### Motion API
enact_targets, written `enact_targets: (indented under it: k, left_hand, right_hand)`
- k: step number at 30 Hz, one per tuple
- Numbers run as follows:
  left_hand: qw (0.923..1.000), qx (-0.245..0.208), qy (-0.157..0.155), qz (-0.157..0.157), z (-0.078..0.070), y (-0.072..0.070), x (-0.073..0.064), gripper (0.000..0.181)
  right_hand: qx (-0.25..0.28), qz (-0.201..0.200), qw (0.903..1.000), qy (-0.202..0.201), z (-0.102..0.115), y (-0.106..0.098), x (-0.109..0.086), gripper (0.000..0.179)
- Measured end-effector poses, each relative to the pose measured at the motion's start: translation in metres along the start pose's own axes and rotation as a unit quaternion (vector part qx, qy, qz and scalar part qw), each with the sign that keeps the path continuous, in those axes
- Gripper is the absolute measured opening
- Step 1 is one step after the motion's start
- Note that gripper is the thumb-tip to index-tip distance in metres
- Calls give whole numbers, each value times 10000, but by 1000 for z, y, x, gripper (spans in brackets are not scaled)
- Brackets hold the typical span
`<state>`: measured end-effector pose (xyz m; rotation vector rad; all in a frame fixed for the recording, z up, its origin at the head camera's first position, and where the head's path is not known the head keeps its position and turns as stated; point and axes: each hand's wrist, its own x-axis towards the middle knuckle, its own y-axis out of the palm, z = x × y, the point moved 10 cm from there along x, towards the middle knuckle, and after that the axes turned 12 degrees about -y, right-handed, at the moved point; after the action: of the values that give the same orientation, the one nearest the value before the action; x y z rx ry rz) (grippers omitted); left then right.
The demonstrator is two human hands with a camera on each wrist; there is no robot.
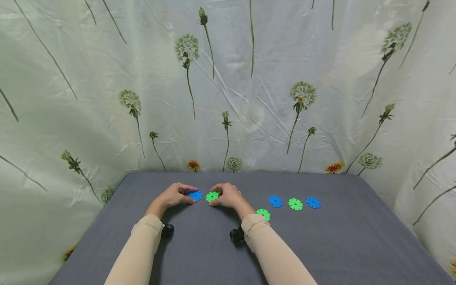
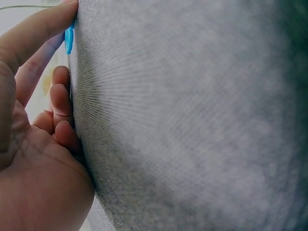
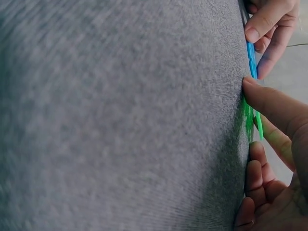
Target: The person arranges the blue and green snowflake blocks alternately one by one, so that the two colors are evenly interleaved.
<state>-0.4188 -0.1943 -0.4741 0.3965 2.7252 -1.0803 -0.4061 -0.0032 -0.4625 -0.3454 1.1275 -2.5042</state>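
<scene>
Near the middle of the grey table, my left hand (image 1: 175,196) pinches a blue notched disc (image 1: 196,195) between thumb and index finger. Just to its right, my right hand (image 1: 228,196) holds a green notched disc (image 1: 211,196) by its edges, thumb at the near side and index finger at the far side. A small gap parts the two discs. In the left wrist view only a sliver of the blue disc (image 2: 69,39) shows past the fingers. Seen edge-on in the right wrist view, the green disc (image 3: 260,126) is slightly tilted off the cloth.
Right of my hands lie a blue disc (image 1: 275,201), a green disc (image 1: 295,204) and another blue disc (image 1: 313,202) in a row. A further green disc (image 1: 263,214) is partly covered by my right forearm. A dandelion-print curtain (image 1: 249,99) hangs behind the grey table (image 1: 356,237).
</scene>
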Motion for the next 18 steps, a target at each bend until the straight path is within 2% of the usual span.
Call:
enact_targets:
  k: [18]
  left_hand:
    - [10000, 62, 5, -48, -1, -1, -2, 46]
  right_hand:
    - [-40, -60, 9999, 141, 1, 0, -1, 42]
